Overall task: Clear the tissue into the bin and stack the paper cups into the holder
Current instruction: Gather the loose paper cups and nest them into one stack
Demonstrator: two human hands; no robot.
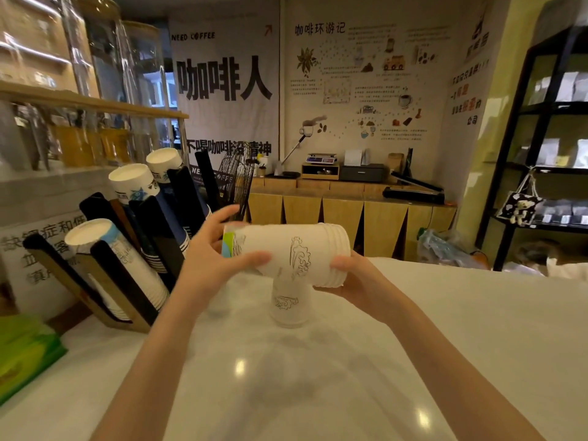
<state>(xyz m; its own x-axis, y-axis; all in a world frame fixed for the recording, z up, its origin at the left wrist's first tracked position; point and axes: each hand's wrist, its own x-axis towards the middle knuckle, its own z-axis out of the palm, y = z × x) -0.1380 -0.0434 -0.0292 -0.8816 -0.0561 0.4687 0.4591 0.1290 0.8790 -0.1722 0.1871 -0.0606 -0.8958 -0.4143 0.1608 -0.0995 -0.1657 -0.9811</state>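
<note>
Both hands hold a stack of white paper cups [288, 257] sideways above the white counter. My left hand [211, 256] grips the stack's closed-base end, which has a green and blue band. My right hand [356, 276] grips the rim end, where several rims show. Below the stack another white paper cup [288, 302] stands upside down on the counter. The black and wood cup holder [127, 265] leans at the left, with stacks of white and blue cups in its slots. No tissue or bin can be made out.
A green packet [25, 351] lies at the counter's left edge. Glass jars and a wooden shelf [95, 103] rise behind the holder. A black wire rack [237, 176] stands behind it. A wooden sideboard [350, 214] and black shelving [541, 154] are beyond the counter.
</note>
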